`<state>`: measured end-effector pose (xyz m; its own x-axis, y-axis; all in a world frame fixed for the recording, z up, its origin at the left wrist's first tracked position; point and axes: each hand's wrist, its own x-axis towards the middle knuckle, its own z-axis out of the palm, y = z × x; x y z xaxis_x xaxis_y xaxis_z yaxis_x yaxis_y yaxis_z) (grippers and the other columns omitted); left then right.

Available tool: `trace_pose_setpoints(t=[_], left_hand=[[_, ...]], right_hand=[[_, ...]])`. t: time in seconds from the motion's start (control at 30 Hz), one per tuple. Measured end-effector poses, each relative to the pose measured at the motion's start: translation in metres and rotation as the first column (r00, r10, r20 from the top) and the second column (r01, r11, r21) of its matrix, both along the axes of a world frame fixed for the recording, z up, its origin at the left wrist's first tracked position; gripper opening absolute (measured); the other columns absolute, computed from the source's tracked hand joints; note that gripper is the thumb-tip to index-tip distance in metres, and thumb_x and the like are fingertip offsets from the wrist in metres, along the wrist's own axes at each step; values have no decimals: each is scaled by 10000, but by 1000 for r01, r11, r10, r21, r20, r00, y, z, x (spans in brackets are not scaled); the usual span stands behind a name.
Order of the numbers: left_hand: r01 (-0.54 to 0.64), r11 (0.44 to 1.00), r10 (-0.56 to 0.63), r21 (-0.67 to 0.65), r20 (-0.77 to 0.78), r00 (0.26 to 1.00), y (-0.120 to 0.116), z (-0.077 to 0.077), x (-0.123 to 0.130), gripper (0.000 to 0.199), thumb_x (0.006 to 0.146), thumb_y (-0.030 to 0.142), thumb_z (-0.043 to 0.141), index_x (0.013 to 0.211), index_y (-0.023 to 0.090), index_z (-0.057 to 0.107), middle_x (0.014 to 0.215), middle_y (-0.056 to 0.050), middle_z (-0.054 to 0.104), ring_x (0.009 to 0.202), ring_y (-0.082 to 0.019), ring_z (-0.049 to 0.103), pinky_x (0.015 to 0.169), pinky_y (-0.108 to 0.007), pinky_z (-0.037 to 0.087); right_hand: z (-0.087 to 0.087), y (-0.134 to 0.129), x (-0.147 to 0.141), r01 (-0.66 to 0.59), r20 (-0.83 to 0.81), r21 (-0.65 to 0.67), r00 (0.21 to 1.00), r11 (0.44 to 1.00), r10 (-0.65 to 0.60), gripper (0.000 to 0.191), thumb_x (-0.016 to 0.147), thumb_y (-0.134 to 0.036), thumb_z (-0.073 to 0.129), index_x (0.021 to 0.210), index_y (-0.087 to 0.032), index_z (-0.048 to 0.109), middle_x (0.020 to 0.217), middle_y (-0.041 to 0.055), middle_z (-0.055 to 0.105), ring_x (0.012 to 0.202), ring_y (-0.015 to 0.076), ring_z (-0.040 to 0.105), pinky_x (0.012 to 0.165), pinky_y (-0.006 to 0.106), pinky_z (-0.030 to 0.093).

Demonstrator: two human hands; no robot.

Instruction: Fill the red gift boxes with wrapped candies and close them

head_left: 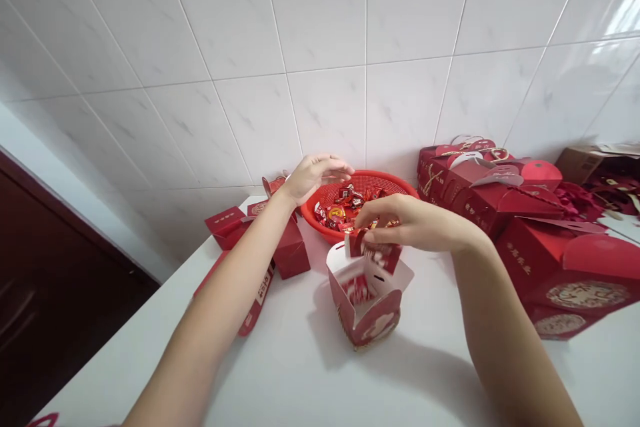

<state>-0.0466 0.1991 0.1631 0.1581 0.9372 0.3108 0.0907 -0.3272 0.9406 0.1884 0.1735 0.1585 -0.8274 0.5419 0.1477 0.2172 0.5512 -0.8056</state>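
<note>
My right hand [400, 221] pinches a red wrapped packet [380, 253] with pale print, over the far rim of a small red gift box [374, 330]. That box stands upright with its top flaps apart, and another red packet [357, 290] shows inside it. Behind it is a red plastic basket [387, 179] with several wrapped candies [350, 197] in it. My left hand [317, 177] is at the basket's left rim, fingers stretched out, nothing visible in them; whether it touches the rim I cannot tell.
Filled-out red gift boxes [565, 267] with round flaps stand in a group at the right. An open cardboard box [580, 163] is at the far right. More red boxes [293, 250] are behind my left forearm. A tiled wall [325, 107] backs the white table [285, 373].
</note>
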Motion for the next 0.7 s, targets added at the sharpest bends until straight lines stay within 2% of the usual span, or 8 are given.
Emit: trace_pose_setpoints(t=[0.1, 0.2, 0.3, 0.4, 0.47, 0.57, 0.63, 0.7], left_hand=[[50, 999, -48, 9, -109, 993, -16, 2, 7, 248, 738, 366, 731, 808, 130, 702, 918, -71, 749, 835, -166, 668, 921, -369, 509], [109, 994, -107, -11, -310, 945, -35, 4, 12, 235, 774, 361, 708, 853, 140, 725, 898, -62, 745, 847, -179, 673, 850, -328, 525], [163, 982, -189, -95, -547, 816, -56, 5, 13, 229, 803, 360, 687, 917, 173, 757, 913, -46, 749, 863, -193, 681, 767, -274, 514], [132, 975, -221, -178, -711, 667, -74, 1, 10, 222, 818, 355, 678, 971, 223, 772, 960, -26, 756, 887, -196, 686, 723, -236, 481], [82, 978, -204, -194, -769, 606, -82, -5, 7, 233, 799, 347, 696, 991, 241, 772, 987, -22, 751, 894, -196, 685, 704, -223, 463], [29, 981, -172, -190, -800, 574, -89, -12, 3, 347, 727, 368, 757, 1051, 248, 765, 1056, -34, 732, 905, -206, 676, 679, -220, 448], [36, 981, -179, -193, -803, 568, -93, -14, 1, 455, 673, 394, 799, 1104, 257, 755, 1085, -36, 724, 911, -210, 670, 683, -218, 446], [100, 971, -233, -216, -786, 573, -95, -13, -2, 538, 647, 389, 825, 1165, 280, 734, 1150, -25, 715, 976, -216, 663, 738, -211, 453]], right_hand=[[-3, -12, -6, 30, 117, 165, 992, 986, -49, 173, 829, -207, 630, 931, -234, 768, 842, 12, 732, 628, 153, 621, 558, 253, 430], [-4, -17, -5, 46, 157, 281, 983, 959, -94, 243, 861, -228, 593, 1041, -259, 754, 868, 17, 733, 697, 176, 627, 599, 269, 422], [-2, -20, 3, 48, 189, 328, 975, 944, -115, 255, 880, -275, 565, 1070, -274, 737, 836, 15, 721, 678, 184, 609, 582, 276, 400], [-1, -22, 10, 65, 217, 352, 965, 934, -148, 155, 844, -309, 620, 928, -266, 743, 791, 16, 708, 627, 180, 587, 548, 278, 374], [-2, -23, 13, 83, 226, 355, 959, 931, -171, 135, 811, -305, 662, 913, -269, 743, 784, 14, 712, 611, 180, 591, 545, 280, 378], [-9, -25, 18, 105, 258, 397, 941, 912, -220, 175, 777, -323, 708, 941, -277, 746, 788, 18, 723, 654, 206, 631, 552, 286, 392], [-15, -28, 22, 115, 296, 435, 918, 893, -262, 208, 752, -369, 746, 937, -273, 748, 795, 29, 727, 696, 235, 654, 552, 296, 399], [-22, -33, 27, 116, 325, 451, 902, 885, -284, 258, 748, -416, 760, 962, -272, 752, 831, 40, 740, 726, 256, 673, 563, 307, 418]])
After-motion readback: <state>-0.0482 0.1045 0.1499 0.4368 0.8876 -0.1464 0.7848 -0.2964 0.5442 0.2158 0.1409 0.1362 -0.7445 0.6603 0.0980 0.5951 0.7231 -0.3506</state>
